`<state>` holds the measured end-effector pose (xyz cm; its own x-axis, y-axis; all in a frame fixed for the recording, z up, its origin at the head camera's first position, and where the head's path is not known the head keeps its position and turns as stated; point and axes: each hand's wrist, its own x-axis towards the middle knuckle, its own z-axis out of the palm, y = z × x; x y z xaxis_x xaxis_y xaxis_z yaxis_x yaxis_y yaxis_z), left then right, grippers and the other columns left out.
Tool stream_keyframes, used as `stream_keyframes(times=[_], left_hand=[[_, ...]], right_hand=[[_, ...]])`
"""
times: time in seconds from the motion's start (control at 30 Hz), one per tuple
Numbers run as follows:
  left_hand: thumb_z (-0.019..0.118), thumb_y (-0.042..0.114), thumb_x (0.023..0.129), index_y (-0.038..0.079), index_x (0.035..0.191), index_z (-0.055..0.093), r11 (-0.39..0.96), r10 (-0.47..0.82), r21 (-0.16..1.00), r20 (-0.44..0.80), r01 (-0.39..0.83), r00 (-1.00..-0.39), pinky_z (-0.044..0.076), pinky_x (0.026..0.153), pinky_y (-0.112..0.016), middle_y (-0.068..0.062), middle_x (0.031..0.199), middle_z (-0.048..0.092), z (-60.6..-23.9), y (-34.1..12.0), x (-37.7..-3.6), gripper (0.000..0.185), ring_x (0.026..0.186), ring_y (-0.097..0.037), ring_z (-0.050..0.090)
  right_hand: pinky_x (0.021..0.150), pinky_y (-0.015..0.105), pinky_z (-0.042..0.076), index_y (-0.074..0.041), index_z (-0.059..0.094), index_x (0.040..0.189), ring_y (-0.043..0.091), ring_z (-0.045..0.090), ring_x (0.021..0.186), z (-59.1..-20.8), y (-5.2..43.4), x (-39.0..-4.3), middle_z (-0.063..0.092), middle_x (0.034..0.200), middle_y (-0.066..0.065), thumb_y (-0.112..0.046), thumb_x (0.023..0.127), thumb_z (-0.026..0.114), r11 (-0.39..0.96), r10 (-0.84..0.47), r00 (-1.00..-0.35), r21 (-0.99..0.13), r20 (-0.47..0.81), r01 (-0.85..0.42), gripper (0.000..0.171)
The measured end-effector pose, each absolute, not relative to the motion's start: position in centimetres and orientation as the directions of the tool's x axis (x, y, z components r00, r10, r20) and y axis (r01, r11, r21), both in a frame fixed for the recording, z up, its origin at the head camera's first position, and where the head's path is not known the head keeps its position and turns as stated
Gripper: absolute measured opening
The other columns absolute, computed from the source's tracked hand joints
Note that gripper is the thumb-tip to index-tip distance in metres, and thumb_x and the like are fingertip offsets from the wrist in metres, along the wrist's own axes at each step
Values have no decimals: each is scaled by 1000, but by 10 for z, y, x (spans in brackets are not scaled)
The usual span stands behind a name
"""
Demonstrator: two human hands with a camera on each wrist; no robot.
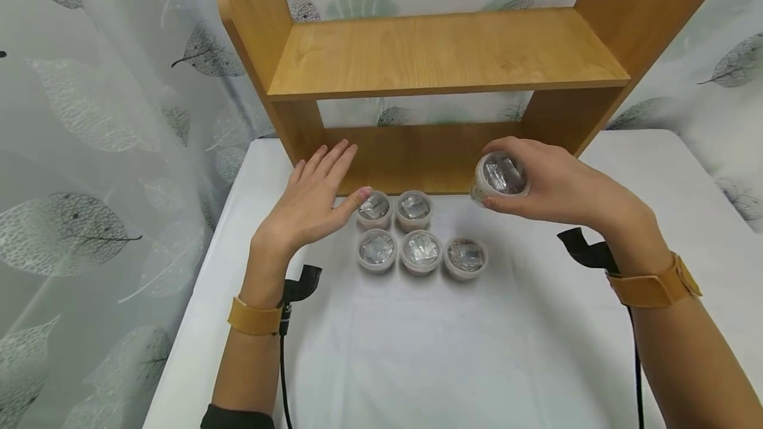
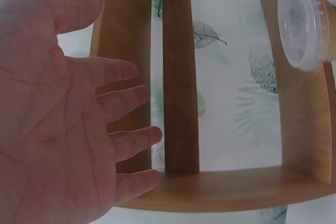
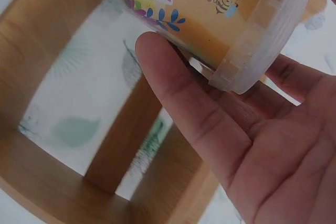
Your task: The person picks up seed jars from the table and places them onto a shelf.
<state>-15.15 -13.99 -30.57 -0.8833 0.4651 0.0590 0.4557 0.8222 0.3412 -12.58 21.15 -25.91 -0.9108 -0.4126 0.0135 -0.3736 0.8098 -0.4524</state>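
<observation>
My right hand grips a small plastic tub with a clear lid, raised above the table before the shelf's right side. In the right wrist view, a printed bee and flowers show on the tub's label, and the ridged lid lies between fingers and thumb. My left hand holds nothing; its fingers are straight and pointed at the shelf's lower left. Beside its thumb stands a lidded tub. More such tubs stand in two rows on the table, including one at the front right.
A wooden shelf unit stands at the back of the table, with bare boards and gaps behind them. White cloth covers the table. A leaf-patterned curtain hangs at the left and behind. Cables run along both forearms.
</observation>
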Motion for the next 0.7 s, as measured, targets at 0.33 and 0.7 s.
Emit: stream_keyframes(times=[0.33,0.7], left_hand=[[40,63,98,19,160,15,798,490,351,94,490,-866,6,117,-57,-1,164,13,-305,-132,-152,80,149,-28,10],[40,63,98,19,160,15,800,491,353,76,484,-868,6,117,-56,-1,164,12,-303,-129,-150,80,149,-29,8]], right_hand=[[74,46,56,-10,49,137,27,60,99,-228,224,-124,58,117,9,-36,82,81,811,-430,-899,-401,86,-426,69],[79,56,53,-14,44,144,38,55,100,-181,243,-142,53,129,19,-36,84,79,835,-406,-906,-354,118,-421,73]])
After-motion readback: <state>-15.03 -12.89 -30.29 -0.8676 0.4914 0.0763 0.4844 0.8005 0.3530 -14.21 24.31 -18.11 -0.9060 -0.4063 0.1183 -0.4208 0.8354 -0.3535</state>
